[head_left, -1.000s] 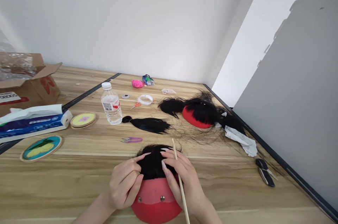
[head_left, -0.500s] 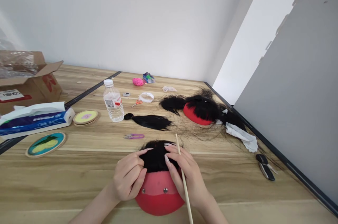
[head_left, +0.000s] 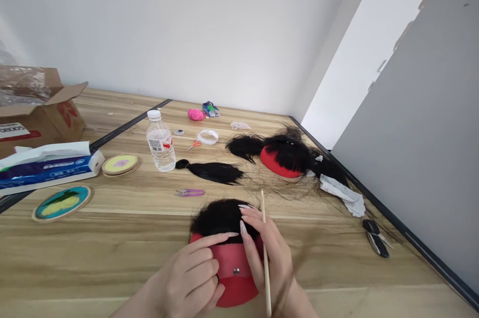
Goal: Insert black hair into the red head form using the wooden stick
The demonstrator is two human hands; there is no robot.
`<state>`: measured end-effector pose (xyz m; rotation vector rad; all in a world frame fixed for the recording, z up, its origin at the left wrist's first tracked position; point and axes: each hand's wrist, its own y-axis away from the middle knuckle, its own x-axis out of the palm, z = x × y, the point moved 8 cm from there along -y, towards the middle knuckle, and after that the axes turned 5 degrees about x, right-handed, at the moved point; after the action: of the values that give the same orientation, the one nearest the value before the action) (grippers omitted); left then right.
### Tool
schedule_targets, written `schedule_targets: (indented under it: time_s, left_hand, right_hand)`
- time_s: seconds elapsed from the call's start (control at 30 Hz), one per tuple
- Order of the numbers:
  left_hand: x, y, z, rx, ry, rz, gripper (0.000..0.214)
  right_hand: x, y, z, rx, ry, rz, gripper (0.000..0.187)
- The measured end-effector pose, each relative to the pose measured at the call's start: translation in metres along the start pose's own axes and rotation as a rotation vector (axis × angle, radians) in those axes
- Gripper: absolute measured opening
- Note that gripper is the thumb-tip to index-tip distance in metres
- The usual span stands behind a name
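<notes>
A red dome form [head_left: 235, 270] partly covered with black hair [head_left: 217, 218] sits on the wooden table [head_left: 112, 243] right in front of me. My left hand [head_left: 190, 278] lies over the dome's left side, index finger stretched along the hair's lower edge and the other fingers curled. My right hand [head_left: 267, 253] rests on the dome's right side, fingertips pressing the hair, with a thin wooden stick [head_left: 265, 253] held between its fingers and pointing away from me.
A second red form with black hair [head_left: 286, 156] and a loose hair bundle [head_left: 213, 171] lie further back. Nearby are purple snips [head_left: 190, 192], a water bottle [head_left: 160, 141], round hoops [head_left: 62, 203], a tissue pack [head_left: 45, 165], a cardboard box [head_left: 35, 108], white cloth [head_left: 342, 195] and black clips [head_left: 376, 240].
My left hand slid down from the hair onto the dome's left front, its index finger now laid across. The right hand and stick shifted slightly right.
</notes>
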<state>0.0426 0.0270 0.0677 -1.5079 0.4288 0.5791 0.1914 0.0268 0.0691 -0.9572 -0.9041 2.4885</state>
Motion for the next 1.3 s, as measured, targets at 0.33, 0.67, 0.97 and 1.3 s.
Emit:
schedule_targets:
  time_s: [0.33, 0.67, 0.97, 1.3]
  left_hand:
    - [-0.004, -0.011, -0.002, 0.036, -0.021, -0.041, 0.024]
    - [-0.003, -0.007, 0.003, 0.035, -0.030, -0.059, 0.023]
    - [-0.005, -0.009, 0.003, 0.070, -0.013, -0.083, 0.024]
    - [-0.005, -0.002, 0.004, 0.033, 0.010, -0.150, 0.023]
  right_hand:
    - [0.007, 0.001, 0.008, -0.119, 0.061, 0.061, 0.033]
    - [0.007, 0.000, 0.006, -0.111, 0.057, 0.072, 0.032]
    - [0.008, 0.000, 0.005, -0.122, 0.063, 0.100, 0.034]
    - [0.006, -0.002, 0.003, -0.113, 0.053, 0.116, 0.033]
